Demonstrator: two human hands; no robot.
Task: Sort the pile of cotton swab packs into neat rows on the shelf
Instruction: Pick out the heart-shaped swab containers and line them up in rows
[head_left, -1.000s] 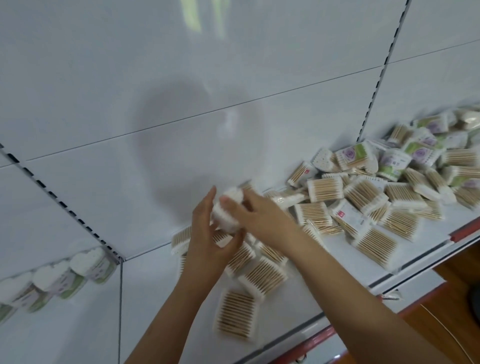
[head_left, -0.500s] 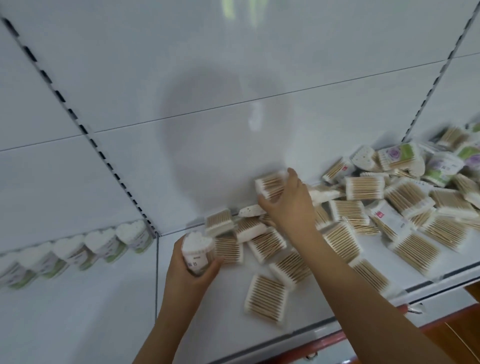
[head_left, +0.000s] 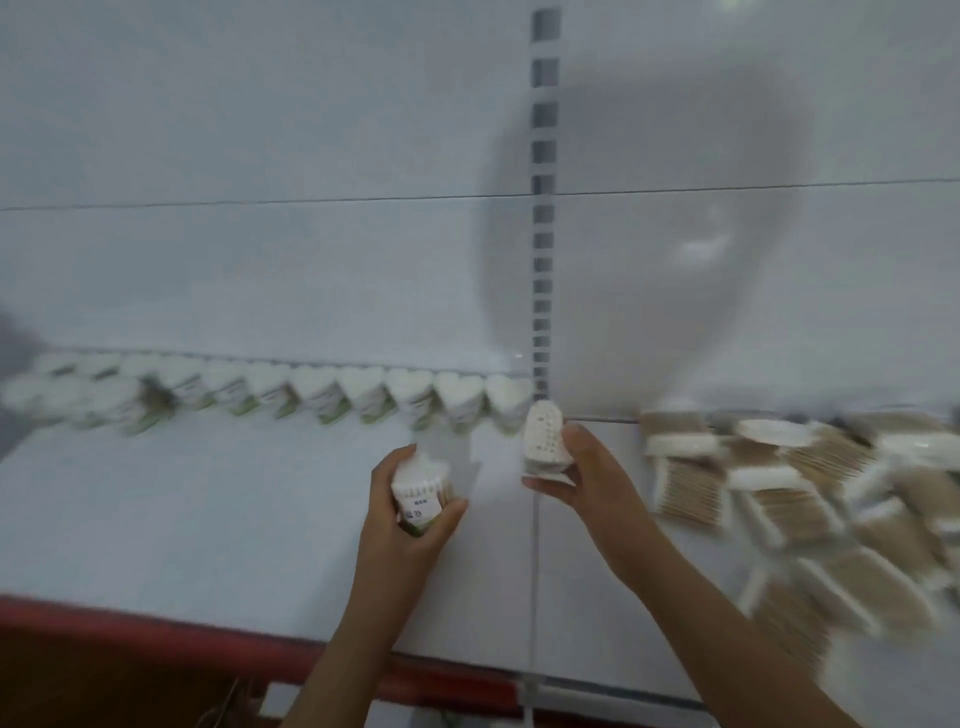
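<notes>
- A heart-shaped swab pack (head_left: 422, 491) is gripped in the left hand (head_left: 405, 525) at lower centre of the frame, with the fingers curled round its sides and the thumb laid across its labelled wall.
- A second heart-shaped pack (head_left: 543, 439) is pinched in the right hand (head_left: 587, 478) just right of centre; it is held upright between the thumb below and the fingers behind, its dotted white lid turned toward the camera.
- A row of heart-shaped packs (head_left: 322, 397) is seen along the back wall of the shelf (head_left: 182, 519), running from the left edge to the slotted upright (head_left: 543, 234) at centre.
- The unsorted pile (head_left: 805, 509), mostly flat rectangular packs, is spread over the right part of the frame; details are lost to motion blur.
- The row's end is judged to be touching or nearly touching the right-hand pack, though contact cannot be told.
- A toppling of the standing packs is likely if the new pack is pushed in too hard, since they stand close together.
- A crooked row could result if the pack is set down tilted or turned the wrong way.
- The left-hand pack could be dropped if attention is fixed on the right.
</notes>
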